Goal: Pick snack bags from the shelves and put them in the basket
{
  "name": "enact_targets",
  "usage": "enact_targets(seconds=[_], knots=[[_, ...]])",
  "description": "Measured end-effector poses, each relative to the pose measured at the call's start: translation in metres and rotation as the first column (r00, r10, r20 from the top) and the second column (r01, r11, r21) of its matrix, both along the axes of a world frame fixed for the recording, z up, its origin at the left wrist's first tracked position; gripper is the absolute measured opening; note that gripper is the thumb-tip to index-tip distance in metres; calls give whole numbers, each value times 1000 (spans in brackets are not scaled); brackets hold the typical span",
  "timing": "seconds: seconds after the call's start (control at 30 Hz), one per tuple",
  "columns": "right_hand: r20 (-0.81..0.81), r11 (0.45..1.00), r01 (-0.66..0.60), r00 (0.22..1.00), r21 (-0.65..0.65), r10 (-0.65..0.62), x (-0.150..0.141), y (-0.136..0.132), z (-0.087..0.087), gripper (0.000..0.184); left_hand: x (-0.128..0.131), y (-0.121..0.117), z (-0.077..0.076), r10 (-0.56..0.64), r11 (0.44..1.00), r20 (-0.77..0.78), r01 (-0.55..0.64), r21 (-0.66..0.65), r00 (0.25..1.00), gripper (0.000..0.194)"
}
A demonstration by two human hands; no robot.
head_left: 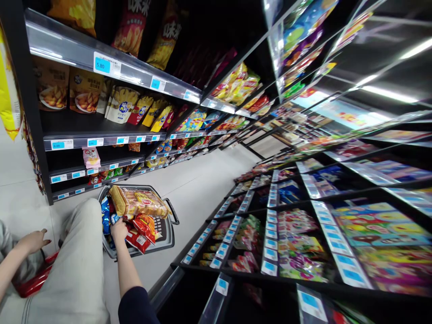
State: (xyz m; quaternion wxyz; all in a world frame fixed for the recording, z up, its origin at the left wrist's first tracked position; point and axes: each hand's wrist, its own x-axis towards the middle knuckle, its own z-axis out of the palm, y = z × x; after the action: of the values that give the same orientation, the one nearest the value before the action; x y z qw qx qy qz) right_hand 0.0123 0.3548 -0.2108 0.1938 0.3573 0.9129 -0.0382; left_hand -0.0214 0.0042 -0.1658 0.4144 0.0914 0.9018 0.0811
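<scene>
My right hand (119,230) reaches down into a grey shopping basket (167,236) on the floor. Its fingers are closed at a small blue and white packet (115,218), their tips partly hidden. Beside it lie a large golden snack bag (138,201), an orange and red snack bag (146,226), a red packet (138,240) and a blue packet (105,216). My left hand (33,242) is held over my bent leg at the left, fingers stretched out and holding nothing. Below that hand shows a shiny red thing (38,274), partly covered by my leg.
A black shelf rack (101,123) with snack pouches and blue price tags stands behind the basket. Another rack (270,234) full of packets runs along the right, blurred towards the edge. Between them the pale floor (202,180) of the aisle stretches away. My knee (89,211) is beside the basket.
</scene>
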Motion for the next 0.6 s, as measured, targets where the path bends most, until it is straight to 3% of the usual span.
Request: enact_targets(seconds=[0.6], knots=[[-5, 1000, -23, 1000, -5, 23, 4, -4, 9, 44, 0, 0, -1, -4, 1000, -13, 4, -5, 1000, 51]])
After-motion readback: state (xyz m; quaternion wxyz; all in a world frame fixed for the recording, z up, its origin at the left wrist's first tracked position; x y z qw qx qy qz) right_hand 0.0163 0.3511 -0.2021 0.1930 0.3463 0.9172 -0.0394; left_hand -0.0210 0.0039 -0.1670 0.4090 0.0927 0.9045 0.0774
